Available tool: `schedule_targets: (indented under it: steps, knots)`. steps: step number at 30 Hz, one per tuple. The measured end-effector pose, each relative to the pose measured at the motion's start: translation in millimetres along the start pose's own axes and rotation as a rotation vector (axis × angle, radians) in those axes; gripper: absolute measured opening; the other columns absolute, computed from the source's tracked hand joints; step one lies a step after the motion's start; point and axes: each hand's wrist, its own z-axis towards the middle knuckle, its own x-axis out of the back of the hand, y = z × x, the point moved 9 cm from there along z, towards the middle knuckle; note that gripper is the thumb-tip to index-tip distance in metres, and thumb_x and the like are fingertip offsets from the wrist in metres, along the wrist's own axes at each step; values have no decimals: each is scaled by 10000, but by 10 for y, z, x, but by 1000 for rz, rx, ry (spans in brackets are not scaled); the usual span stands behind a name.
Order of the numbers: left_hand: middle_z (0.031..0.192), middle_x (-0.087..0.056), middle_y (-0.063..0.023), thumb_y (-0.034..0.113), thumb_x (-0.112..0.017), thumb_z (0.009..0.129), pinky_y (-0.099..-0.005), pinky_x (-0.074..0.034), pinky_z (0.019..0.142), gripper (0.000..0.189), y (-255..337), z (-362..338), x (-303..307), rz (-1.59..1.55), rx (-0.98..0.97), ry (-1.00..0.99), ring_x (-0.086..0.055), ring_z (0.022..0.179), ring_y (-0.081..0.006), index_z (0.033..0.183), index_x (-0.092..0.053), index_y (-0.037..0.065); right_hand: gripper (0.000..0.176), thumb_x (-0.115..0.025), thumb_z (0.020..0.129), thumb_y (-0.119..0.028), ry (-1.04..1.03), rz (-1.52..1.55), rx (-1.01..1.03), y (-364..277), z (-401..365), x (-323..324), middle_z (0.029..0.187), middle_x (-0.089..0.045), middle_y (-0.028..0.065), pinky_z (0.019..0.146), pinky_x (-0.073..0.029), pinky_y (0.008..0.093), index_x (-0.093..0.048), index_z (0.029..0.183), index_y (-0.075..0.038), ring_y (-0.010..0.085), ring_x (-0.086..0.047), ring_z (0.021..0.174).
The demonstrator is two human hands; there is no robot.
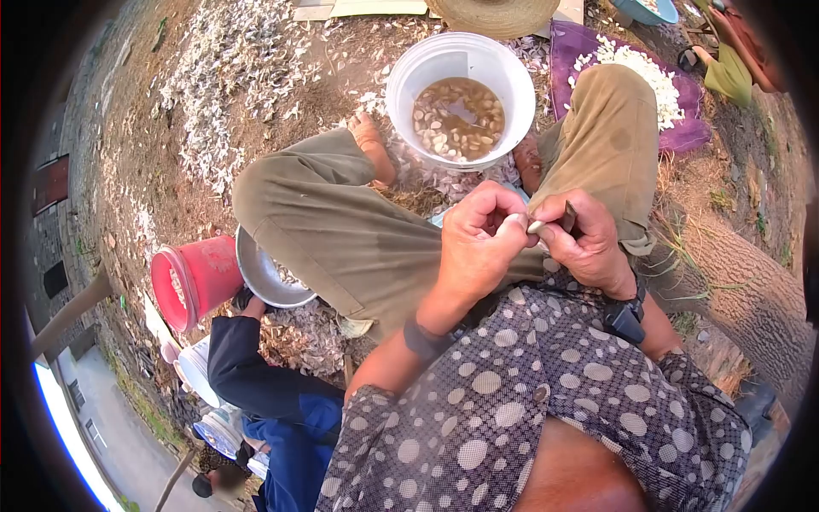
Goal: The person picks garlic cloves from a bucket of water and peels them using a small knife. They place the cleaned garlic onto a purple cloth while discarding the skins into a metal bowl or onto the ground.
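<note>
My left hand [484,245] and my right hand [586,241] meet above my lap, fingertips nearly touching. Between them is a small pale clove-like piece [535,227], pinched by the fingers of both. A dark, thin tool [569,217] shows between the fingers of my right hand; its lower part is hidden. Beyond my hands, between my feet, a white bucket [399,109] holds brownish water with pale pieces floating in it.
A purple cloth [688,134] with white pieces lies at the upper right, near a straw hat [499,13]. On the left are a red bucket [213,271], a metal basin [271,288] and a co-worker in dark clothes. A tree trunk [742,273] slants at right.
</note>
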Motion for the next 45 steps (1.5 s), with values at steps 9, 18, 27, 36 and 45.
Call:
schedule_targets:
  steps: [9,18,27,36,45]
  knots:
    - [932,-623,-86,-36,-513,952,-178,-361,446,127,290,80,440,331,-104,93,-448,534,-34,1023,-613,-5,95,-574,985,-51,370,213,147,-262,-176,831,843,-586,1,640,-418,219,-508,1049,-75,51,-510,708]
    - [972,-609,-80,-8,-619,861,-274,-451,630,61,736,508,375,1187,-222,44,-528,708,-106,831,-571,-28,210,-538,992,-56,993,-287,108,-26,-444,3564,775,-528,-32,599,-395,206,-567,1198,-28,43,-462,649]
    - [888,-600,-109,81,-680,854,-336,-501,644,130,730,1206,293,1266,-141,-16,-605,687,-188,875,-615,-29,222,-510,1024,-82,1163,10,-37,425,-1349,3354,720,-489,-19,440,-266,190,-564,1231,-25,26,-383,533]
    - [927,-653,-215,84,-617,869,-466,-517,768,72,-807,2487,531,1414,-97,-457,-638,832,-397,888,-626,15,190,-517,1009,-119,1438,166,-626,609,-3188,2010,671,-438,-57,420,-230,194,-562,1186,-67,19,-340,494]
    - [1076,-690,-259,151,-602,873,-483,-515,843,253,-2675,2855,983,1452,338,-764,-657,1015,-418,1071,-656,3,186,-568,987,-117,1746,-48,-950,-379,-4191,1382,696,-511,-44,409,-309,165,-579,1169,-85,13,-452,517]
